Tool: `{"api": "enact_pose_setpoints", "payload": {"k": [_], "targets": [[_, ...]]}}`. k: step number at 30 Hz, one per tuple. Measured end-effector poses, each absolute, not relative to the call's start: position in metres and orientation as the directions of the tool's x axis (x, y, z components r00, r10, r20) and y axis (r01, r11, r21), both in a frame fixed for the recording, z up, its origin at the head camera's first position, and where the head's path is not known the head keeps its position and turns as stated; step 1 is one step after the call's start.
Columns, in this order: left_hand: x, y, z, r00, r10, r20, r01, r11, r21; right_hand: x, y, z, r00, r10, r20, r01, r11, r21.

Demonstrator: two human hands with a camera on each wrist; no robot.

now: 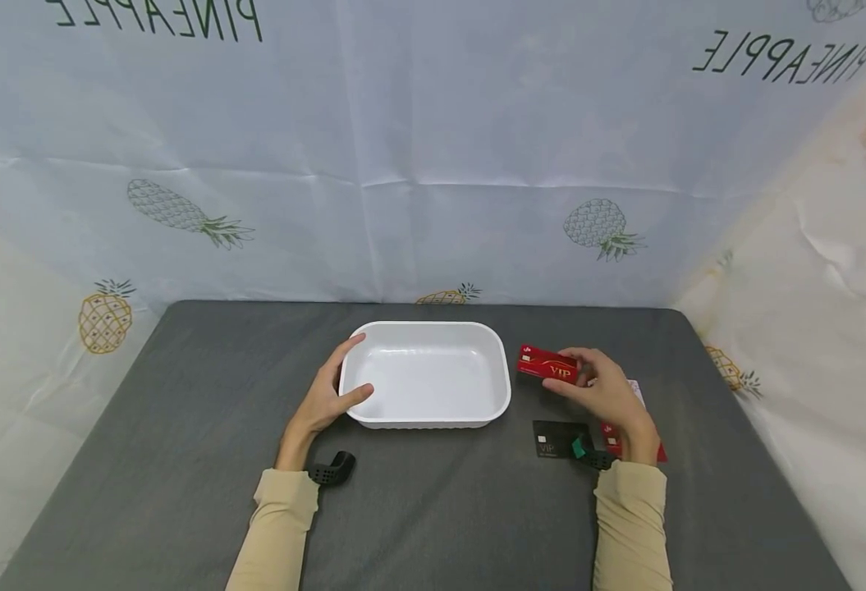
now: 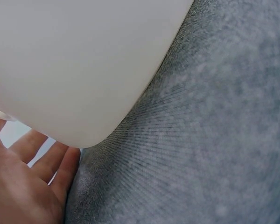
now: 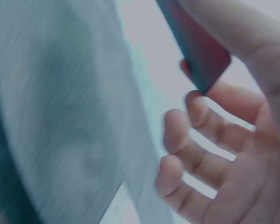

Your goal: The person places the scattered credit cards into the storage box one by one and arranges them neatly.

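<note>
Red VIP card, shown pinched in the right hand just beside the right end of the white tray, apparently clear of the grey tablecloth. The thumb lies at the near long edge and the fingertips at the far edge and right end, so the left part of the card projects free. The left hand rests about the tray's left end, its fingers extended and spread, the thumb over the near rim; no clenching is visible. For good handling, the pinch is best kept light and near the right end, the printed face unbent, and the wrist level so that the free end does not knock the tray's rim; the left hand would serve best as a quiet steady against the tray. Orientation: the long axis runs mainly left to right, the left end slightly farther from the person and directed towards the tray; the printed face is turned up, its lettering upright from the person's side. A black card and a second red card lie nearer the person, the latter partly hidden by the right arm
</note>
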State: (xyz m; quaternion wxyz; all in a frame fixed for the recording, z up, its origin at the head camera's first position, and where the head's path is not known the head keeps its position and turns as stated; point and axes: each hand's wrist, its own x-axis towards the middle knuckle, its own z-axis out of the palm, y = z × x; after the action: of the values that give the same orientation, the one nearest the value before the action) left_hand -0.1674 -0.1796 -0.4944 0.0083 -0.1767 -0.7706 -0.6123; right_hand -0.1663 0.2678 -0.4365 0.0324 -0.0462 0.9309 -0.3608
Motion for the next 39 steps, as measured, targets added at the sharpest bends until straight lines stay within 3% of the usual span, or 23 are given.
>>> {"api": "enact_pose_setpoints", "payload": {"k": [7,17,26,39], "targets": [[-0.169,-0.18,-0.494,-0.936,0.262,0.235,0.286,0.18,0.941,-0.169,0.238,-0.416,-0.971,-0.075,0.226,-0.216,0.676,-0.705],[-0.169,-0.178,-0.493,-0.938,0.257,0.232,0.281,0.176,0.943,-0.176,0.154,-0.387,-0.922,-0.272,0.275,-0.385,0.58,-0.718],[-0.169,-0.175,-0.493,-0.954,0.231,0.192,0.246,0.231,0.941,-0.182,0.091,-0.401,-0.924,-0.354,0.142,-0.341,0.599,-0.724],[-0.17,-0.176,-0.495,-0.945,0.241,0.223,0.285,0.266,0.921,-0.191,0.042,-0.432,-0.946,-0.324,0.017,-0.238,0.658,-0.715]]}}
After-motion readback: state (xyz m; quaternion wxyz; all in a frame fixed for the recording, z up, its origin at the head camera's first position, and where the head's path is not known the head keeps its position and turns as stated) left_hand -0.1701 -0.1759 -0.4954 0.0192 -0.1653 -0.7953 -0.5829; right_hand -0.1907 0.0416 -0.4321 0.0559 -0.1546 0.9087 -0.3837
